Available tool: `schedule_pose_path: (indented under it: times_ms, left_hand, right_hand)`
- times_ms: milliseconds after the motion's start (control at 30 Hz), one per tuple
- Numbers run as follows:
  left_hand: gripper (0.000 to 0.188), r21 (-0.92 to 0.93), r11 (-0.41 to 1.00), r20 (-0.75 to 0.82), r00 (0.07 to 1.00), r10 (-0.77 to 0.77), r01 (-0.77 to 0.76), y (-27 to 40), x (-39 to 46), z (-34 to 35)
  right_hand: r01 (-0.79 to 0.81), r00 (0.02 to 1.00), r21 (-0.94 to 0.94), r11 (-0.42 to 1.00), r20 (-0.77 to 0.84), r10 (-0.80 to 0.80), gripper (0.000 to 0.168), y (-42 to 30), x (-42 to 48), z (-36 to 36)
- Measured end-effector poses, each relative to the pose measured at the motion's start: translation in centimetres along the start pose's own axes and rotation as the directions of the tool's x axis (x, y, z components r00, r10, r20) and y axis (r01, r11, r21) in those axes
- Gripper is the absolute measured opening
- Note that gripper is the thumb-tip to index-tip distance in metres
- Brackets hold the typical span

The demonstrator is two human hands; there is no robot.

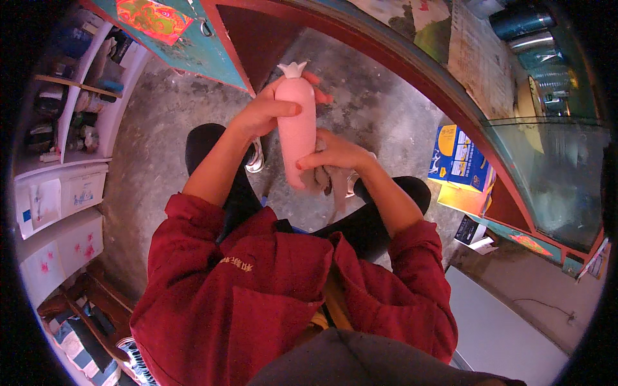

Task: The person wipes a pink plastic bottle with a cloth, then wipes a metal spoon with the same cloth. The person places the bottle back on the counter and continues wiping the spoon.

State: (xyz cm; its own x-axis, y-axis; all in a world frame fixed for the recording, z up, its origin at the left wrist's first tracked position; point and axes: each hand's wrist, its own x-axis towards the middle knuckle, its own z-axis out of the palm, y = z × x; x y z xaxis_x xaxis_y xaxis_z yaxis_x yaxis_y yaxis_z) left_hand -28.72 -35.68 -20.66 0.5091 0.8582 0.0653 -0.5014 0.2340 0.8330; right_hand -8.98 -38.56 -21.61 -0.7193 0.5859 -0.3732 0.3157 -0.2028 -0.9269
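A pink bottle-shaped object (298, 130) with a white crown-like top (292, 70) is held between my two hands above the floor. My left hand (270, 108) grips its upper part, the thumb across the front and fingers showing on the far side. Lower down, my right hand (333, 152) holds the side, its thumb tip on the pink surface. A greyish cloth-like piece (322, 179) hangs just below my right hand; whether the hand holds it cannot be told.
A desk with a dark red edge (400, 62) curves across the upper right. A blue and yellow box (458, 157) stands at the right. White shelves (67, 120) with assorted items line the left. My knees are spread over a concrete floor (159, 101).
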Motion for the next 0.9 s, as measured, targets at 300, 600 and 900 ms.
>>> schedule_pose_path:
  times_ms: [300,600,900]
  left_hand:
    - [0.059,0.546,0.837,-0.494,0.794,0.354,-0.034,-2.8,1.5,0.8]
    - [0.061,-0.126,0.988,0.18,0.981,-0.066,0.09,1.2,-0.3,0.2]
    - [0.037,0.392,0.919,-0.558,0.805,0.199,0.045,-1.5,1.3,0.7]
  right_hand:
    - [-0.307,0.796,-0.575,0.758,-0.591,-0.127,0.074,1.0,2.6,0.4]
    - [-0.029,0.996,-0.066,0.997,0.08,0.034,0.072,-0.3,-0.5,-0.1]
    - [-0.292,0.868,-0.619,0.729,-0.491,-0.069,0.076,0.4,2.0,0.6]
